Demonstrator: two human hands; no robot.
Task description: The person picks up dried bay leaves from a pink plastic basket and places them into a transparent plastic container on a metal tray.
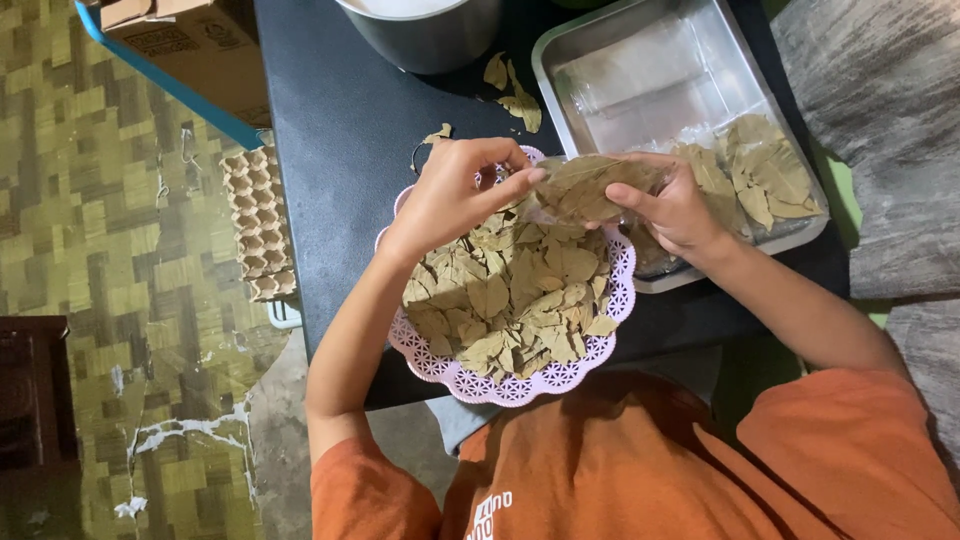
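A small clear plastic bag (pixel 592 183) stuffed with dried bay leaves is held between both hands over a pink lace-edged plate (pixel 500 388). My left hand (pixel 455 190) pinches the bag's left end with thumb and fingers. My right hand (pixel 672 208) grips its right end. The plate carries a heap of loose dried leaves (pixel 510 295) directly beneath the bag.
A steel tray (pixel 640 60) at the upper right holds clear bags and more dried leaves (pixel 760 175). A metal pot (pixel 425 35) stands at the back of the black table (pixel 335 150). Stray leaves (pixel 515 95) lie between them. Egg cartons (pixel 258 220) and a cardboard box (pixel 190 45) sit left.
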